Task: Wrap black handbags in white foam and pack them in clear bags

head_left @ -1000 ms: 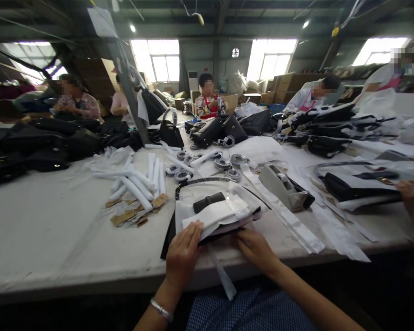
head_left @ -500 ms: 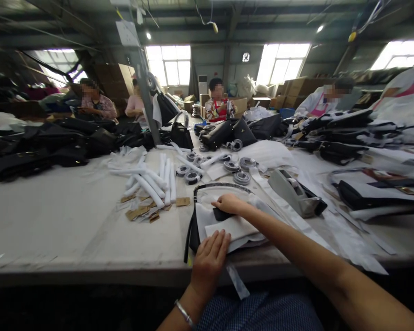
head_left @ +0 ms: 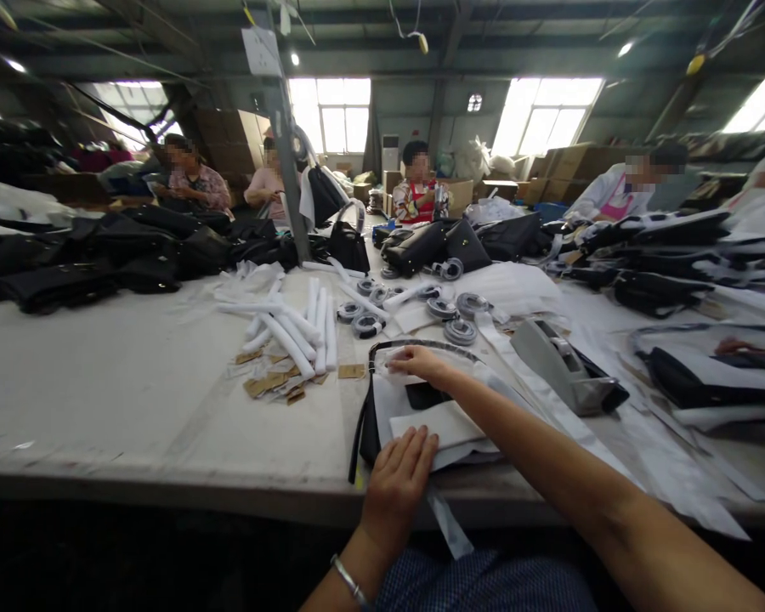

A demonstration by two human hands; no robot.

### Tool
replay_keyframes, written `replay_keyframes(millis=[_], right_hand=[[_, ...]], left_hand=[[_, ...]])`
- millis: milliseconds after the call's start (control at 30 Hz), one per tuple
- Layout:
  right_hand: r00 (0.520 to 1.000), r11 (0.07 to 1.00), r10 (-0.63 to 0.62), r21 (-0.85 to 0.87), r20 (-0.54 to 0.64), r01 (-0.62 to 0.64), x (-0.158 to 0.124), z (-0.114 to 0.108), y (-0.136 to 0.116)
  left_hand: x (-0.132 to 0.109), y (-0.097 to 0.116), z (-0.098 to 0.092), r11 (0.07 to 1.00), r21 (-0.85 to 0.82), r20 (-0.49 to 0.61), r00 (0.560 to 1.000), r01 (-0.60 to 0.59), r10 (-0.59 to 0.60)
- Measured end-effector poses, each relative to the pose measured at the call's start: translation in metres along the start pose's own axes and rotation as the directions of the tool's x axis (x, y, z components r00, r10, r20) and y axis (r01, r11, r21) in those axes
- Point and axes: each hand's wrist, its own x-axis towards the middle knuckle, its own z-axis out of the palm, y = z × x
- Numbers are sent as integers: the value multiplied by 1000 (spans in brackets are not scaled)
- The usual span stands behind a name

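Note:
A black handbag (head_left: 369,429) lies on the table in front of me, largely covered by white wrapping sheet (head_left: 384,395). Flat on a folded white piece (head_left: 450,422) at the bag's near side rests my left hand (head_left: 399,476), fingers stretched out. My right hand (head_left: 426,365) reaches across to the bag's upper part, with fingertips closed on the thin wrapping just below the strap (head_left: 428,343). Below that hand a black patch (head_left: 426,395) shows between the white layers. A pale strip (head_left: 450,523) hangs over the table edge beside my left hand.
White foam rolls (head_left: 286,340) and brown tags (head_left: 271,382) lie left of the bag. Several coiled straps (head_left: 443,308) sit behind it. A grey tape dispenser (head_left: 552,365) stands to the right. Black bags (head_left: 102,255) are piled farther back, and co-workers sit beyond.
My right hand has shifted from the black patch up towards the strap, uncovering more of the patch. My left hand stays on the folded white piece. The view has turned slightly left.

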Motion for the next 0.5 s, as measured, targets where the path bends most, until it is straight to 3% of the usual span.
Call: replay_keyframes(millis=[133, 200, 300, 500], right_hand=[[985, 969, -169, 179, -26, 171, -33, 4, -7], [955, 928, -291, 226, -61, 297, -54, 8, -10], [880, 867, -469, 153, -73, 474, -87, 13, -10], [773, 774, -633, -27, -50, 632, -134, 13, 6]], left_hand=[[4, -4, -3, 1000, -26, 47, 999, -8, 9], [6, -8, -6, 998, -47, 85, 996, -33, 37], [7, -16, -9, 993, -88, 110, 990, -75, 85], [1, -20, -4, 990, -117, -6, 997, -76, 76]])
